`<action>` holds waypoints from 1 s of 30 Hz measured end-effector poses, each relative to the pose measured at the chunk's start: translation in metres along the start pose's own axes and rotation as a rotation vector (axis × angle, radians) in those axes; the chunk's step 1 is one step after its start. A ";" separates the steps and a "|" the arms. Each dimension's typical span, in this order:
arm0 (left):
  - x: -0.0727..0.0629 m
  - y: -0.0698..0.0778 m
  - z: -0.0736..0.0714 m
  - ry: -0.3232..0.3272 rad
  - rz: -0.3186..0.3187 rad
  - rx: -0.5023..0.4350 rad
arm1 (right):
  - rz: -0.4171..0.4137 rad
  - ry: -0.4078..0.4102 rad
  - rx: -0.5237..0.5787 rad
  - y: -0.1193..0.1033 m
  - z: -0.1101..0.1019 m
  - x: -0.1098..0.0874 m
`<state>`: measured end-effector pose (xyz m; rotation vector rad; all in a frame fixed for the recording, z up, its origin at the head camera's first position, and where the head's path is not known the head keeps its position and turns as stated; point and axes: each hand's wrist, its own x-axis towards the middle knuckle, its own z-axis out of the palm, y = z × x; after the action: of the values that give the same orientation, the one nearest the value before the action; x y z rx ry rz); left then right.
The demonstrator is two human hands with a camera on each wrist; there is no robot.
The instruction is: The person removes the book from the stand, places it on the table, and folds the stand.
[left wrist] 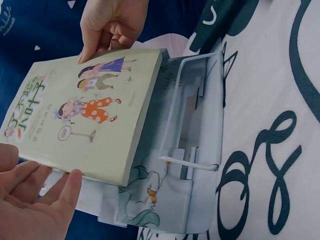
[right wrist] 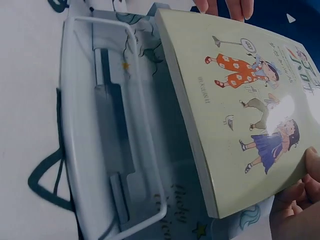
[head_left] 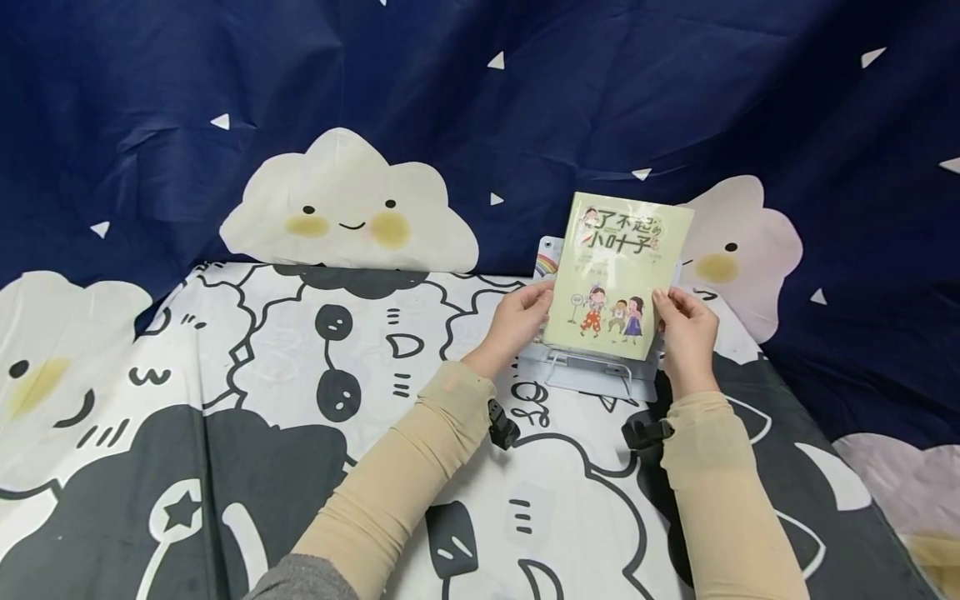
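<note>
A light-green paperback book (head_left: 611, 279) with drawn children on its cover is held between both hands. My left hand (head_left: 517, 321) grips its left edge, the fingers (left wrist: 35, 187) along the side and behind it. On the opposite edge my right hand (head_left: 688, 337) pinches the book, thumb (right wrist: 314, 162) on the cover and the other fingers behind. Right behind the book stands a white book stand (head_left: 592, 379) with a unicorn and rainbow print, leaning back. Its white wire holder (left wrist: 172, 112) sticks out at the front, and the book's lower edge is above it.
A cloth (head_left: 375, 342) with black-and-white sheep drawings covers the table. Behind it hangs a navy curtain (head_left: 420, 75) with clouds and white triangles. Each wrist wears a black strap (head_left: 502, 425).
</note>
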<state>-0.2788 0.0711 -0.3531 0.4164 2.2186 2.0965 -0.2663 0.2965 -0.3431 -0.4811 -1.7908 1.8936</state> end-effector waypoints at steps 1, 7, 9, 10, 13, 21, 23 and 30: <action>0.000 0.000 0.000 0.008 0.012 0.008 | -0.003 -0.002 0.010 -0.001 0.000 0.000; 0.001 0.004 -0.005 0.079 0.061 0.109 | 0.007 -0.026 0.055 -0.008 0.004 -0.005; 0.000 0.006 -0.008 0.094 0.067 0.116 | 0.004 -0.035 0.064 -0.011 0.005 -0.007; 0.000 0.007 -0.009 0.100 0.068 0.109 | 0.001 -0.037 0.068 -0.011 0.006 -0.008; -0.001 0.009 -0.013 0.120 0.068 0.081 | -0.014 -0.043 0.072 -0.014 0.008 -0.013; -0.003 0.012 -0.023 0.141 0.052 -0.006 | -0.043 -0.075 0.073 -0.018 0.012 -0.027; -0.003 0.012 -0.026 0.142 0.057 -0.008 | -0.046 -0.084 0.070 -0.019 0.014 -0.030; -0.007 0.016 -0.035 0.164 0.062 0.002 | -0.052 -0.112 0.071 -0.021 0.019 -0.041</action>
<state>-0.2774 0.0356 -0.3362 0.3284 2.3239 2.2349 -0.2409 0.2581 -0.3233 -0.3049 -1.7807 1.9756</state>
